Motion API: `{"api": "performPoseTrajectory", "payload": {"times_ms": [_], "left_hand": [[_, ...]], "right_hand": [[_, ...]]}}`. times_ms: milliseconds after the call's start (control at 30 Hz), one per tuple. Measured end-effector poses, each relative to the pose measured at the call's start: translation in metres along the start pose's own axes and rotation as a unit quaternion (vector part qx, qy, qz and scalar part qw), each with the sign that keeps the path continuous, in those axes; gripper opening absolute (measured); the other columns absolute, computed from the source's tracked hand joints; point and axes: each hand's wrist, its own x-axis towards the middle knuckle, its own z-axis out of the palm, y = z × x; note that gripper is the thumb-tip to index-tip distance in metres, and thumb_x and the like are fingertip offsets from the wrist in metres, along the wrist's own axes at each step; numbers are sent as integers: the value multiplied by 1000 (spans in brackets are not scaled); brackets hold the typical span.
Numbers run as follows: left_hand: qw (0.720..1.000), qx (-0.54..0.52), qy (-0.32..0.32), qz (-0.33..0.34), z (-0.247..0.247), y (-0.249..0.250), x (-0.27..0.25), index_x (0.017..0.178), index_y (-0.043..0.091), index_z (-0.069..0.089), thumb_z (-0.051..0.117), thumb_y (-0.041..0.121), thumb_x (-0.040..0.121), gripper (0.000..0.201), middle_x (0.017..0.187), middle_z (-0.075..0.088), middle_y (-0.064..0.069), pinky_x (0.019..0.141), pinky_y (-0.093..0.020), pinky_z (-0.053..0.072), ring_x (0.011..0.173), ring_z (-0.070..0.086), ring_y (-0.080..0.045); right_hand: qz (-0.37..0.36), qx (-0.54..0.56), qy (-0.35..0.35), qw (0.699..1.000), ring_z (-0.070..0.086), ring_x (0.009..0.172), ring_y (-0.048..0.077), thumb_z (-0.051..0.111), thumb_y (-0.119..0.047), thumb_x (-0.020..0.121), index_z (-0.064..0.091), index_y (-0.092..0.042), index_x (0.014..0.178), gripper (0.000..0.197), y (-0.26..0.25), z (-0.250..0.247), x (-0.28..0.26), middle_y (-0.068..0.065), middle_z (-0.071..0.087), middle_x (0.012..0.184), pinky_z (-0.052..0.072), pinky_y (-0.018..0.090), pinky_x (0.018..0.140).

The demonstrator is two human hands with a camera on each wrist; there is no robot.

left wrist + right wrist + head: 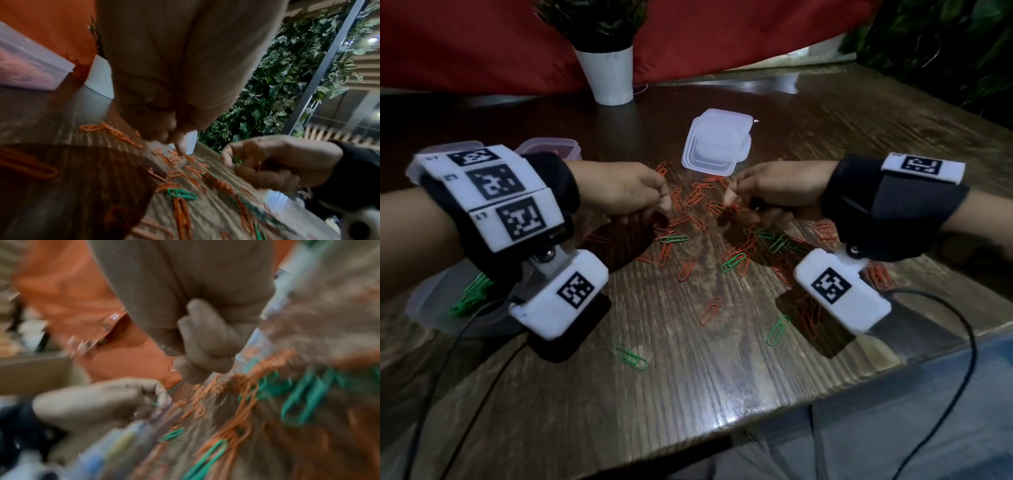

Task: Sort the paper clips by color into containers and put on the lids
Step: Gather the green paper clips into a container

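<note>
Now both hands dig mid-frame, left hand (626,188) clenched, contents unclear, right hand (273,162) pinching green clips (238,160); best lift single colours cleanly off the counter (688,377).

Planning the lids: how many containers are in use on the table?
2: the green-clip container under the left wrist, the pinkish container behind it. The clear stack sits unused; the wrists may hide more.

The scene was dim overall. Glare streaked the near edge of the wooden table (726,416), and the wrist rigs cast hard dark shadows. The head view bowed at its edges. The left wrist view was soft; the right wrist view was heavily motion-blurred.
</note>
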Motion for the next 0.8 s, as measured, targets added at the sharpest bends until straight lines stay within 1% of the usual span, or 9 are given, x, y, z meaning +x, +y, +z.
{"api": "performPoseTrajectory", "payload": {"times_ms": [67,133,200,300,467,567,633,733,800], "left_hand": [[998,56,4,38,6,5,-1,89,11,57,35,8,98,24,69,53,6,52,-10,36,54,49,3],[985,168,3,50,15,10,-3,90,18,60,45,28,96,18,77,54,6,69,-19,36,73,51,-7],[967,248,23,60,21,14,0,89,21,61,61,36,87,16,70,49,12,68,-23,34,76,49,-12],[960,267,39,69,19,19,4,89,20,65,69,31,82,14,66,45,12,64,-22,32,74,46,-11],[955,280,69,70,22,23,3,87,14,60,53,26,90,14,73,49,0,69,-30,41,73,46,-18],[977,187,87,58,17,22,-3,83,10,45,34,32,93,27,79,49,-8,72,-33,39,76,44,-23],[988,104,86,69,12,22,-6,72,12,41,21,42,86,39,75,45,-8,62,-27,33,69,41,-21],[982,-164,91,5,15,26,-9,58,18,37,37,37,94,40,55,32,2,34,-14,21,39,30,-9],[958,-284,31,-9,20,27,-9,59,18,41,47,37,93,39,47,27,7,31,-8,13,31,23,0]], "right_hand": [[-12,-74,31,997,27,33,9,30,-10,95,47,-8,86,20,-6,1,1,6,44,58,22,13,34],[-22,-99,45,994,31,29,5,27,-6,95,47,-11,81,25,-9,2,-1,8,61,67,26,11,32],[-30,-120,48,991,35,28,4,28,-4,94,45,-12,82,22,-7,1,-6,11,68,81,28,12,32],[-56,-188,83,977,46,31,5,34,-5,93,46,-15,85,17,-4,-2,-15,6,71,92,37,16,36],[-80,-215,126,965,54,46,11,35,-5,93,48,-11,95,15,1,-10,-30,2,70,89,43,19,45],[-82,-218,118,965,56,60,20,31,2,90,49,-11,90,22,6,-6,-33,8,66,78,44,18,45],[-81,-234,122,961,58,61,18,30,1,90,49,-12,92,23,7,-3,-33,7,67,83,45,17,44],[-111,-149,95,978,59,64,11,30,0,93,46,-16,93,23,5,0,-32,3,68,97,41,20,50],[-142,11,70,987,58,74,5,32,1,94,46,-19,90,25,2,2,-34,3,68,101,35,22,58]]}}
